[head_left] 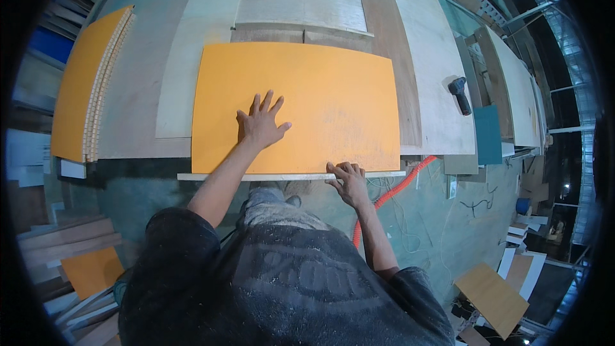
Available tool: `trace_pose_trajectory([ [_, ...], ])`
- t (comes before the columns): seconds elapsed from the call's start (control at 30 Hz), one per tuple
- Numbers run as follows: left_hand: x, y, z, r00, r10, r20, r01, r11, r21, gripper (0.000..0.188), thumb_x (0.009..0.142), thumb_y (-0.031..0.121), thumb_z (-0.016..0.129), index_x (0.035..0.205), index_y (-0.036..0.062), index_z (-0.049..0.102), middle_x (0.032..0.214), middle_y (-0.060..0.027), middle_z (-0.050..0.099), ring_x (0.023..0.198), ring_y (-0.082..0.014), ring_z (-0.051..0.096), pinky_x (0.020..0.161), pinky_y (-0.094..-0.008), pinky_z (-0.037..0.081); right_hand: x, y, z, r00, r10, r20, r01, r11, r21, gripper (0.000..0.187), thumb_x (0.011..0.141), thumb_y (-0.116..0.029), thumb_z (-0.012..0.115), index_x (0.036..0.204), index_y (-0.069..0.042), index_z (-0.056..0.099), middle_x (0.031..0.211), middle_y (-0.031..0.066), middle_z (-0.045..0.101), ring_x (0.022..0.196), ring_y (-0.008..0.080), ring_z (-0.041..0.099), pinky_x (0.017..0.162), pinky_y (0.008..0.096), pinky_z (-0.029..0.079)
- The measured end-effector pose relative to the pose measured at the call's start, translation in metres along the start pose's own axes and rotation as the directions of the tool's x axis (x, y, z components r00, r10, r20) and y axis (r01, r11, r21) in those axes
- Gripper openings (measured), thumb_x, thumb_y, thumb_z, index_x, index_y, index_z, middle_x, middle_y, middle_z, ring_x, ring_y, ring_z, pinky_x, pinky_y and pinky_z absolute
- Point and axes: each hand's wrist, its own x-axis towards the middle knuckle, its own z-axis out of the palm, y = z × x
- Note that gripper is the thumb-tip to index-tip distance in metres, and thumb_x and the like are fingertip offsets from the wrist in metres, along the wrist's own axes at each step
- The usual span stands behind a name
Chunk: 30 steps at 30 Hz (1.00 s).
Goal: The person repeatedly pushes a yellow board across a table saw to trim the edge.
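A large orange panel (307, 102) lies flat in front of me, with fine dust and scuffs on its right half. My left hand (261, 127) rests on its left-centre, palm down and fingers spread. Along the near edge runs a pale narrow strip (288, 177), sticking out a little past the panel at both ends. At this edge, right of the middle, my right hand (349, 181) has its fingers curled over the panel and its thumb lower, by the strip. What lies beneath the fingers is hidden.
Boards lie on the broad pale worktop (134, 90) under the panel. A stack of orange panels (90, 83) stands at the left. A dark handheld power tool (459, 95) lies at the right. An orange-red hose (403, 184) trails to the floor; offcuts (493, 298) lie lower right.
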Motion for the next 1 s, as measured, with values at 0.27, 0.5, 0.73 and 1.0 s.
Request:
trace_pose_trajectory([
  [0.27,-0.066,0.000,0.029,1.000,0.029,-0.002,-0.029,1.000,-0.005,0.083,0.101,0.064,0.055,0.170,0.0321,0.022,0.180,-0.0007,0.008,0.165,-0.0303,0.010,0.119,-0.0772,0.026,-0.063,-0.012,0.017,1.000,0.003,-0.020,-0.003,1.000,-0.002,0.052,0.094,-0.047,0.074,0.140,-0.023,0.069,0.124,0.0063,0.066,0.119,0.0307,0.058,0.103,0.0485,0.042],
  [0.5,-0.110,-0.088,0.072,0.931,-0.134,-0.339,0.039,0.962,-0.271,0.070,0.096,0.042,0.070,0.158,0.0153,0.050,0.162,-0.0149,0.049,0.151,-0.0363,0.043,0.120,-0.0549,0.037,-0.068,0.095,0.003,0.872,0.232,-0.430,-0.134,0.960,0.246,0.044,0.093,-0.044,0.079,0.112,-0.005,0.076,0.102,0.0173,0.074,0.099,0.0401,0.069,0.088,0.0486,0.055],
  [0.73,-0.180,-0.188,0.105,0.731,-0.683,0.012,0.676,0.721,-0.150,0.063,0.103,0.061,0.054,0.125,0.0044,0.069,0.129,-0.0248,0.071,0.124,-0.0409,0.066,0.102,-0.0560,0.049,-0.041,0.208,-0.008,0.695,0.718,0.027,-0.697,0.664,0.271,0.077,0.092,-0.071,0.070,0.099,0.005,0.080,0.088,0.0170,0.078,0.092,0.0268,0.076,0.080,0.0391,0.057],
  [1.0,-0.182,-0.182,0.101,0.761,-0.647,-0.047,0.622,0.748,-0.232,0.063,0.103,0.067,0.050,0.110,0.0096,0.075,0.113,-0.0205,0.077,0.109,-0.0439,0.072,0.094,-0.0542,0.053,-0.057,0.208,-0.008,0.683,0.726,-0.079,-0.648,0.652,0.393,0.075,0.089,-0.070,0.074,0.100,0.004,0.080,0.083,0.0144,0.076,0.080,0.0218,0.072,0.074,0.0380,0.055],
])
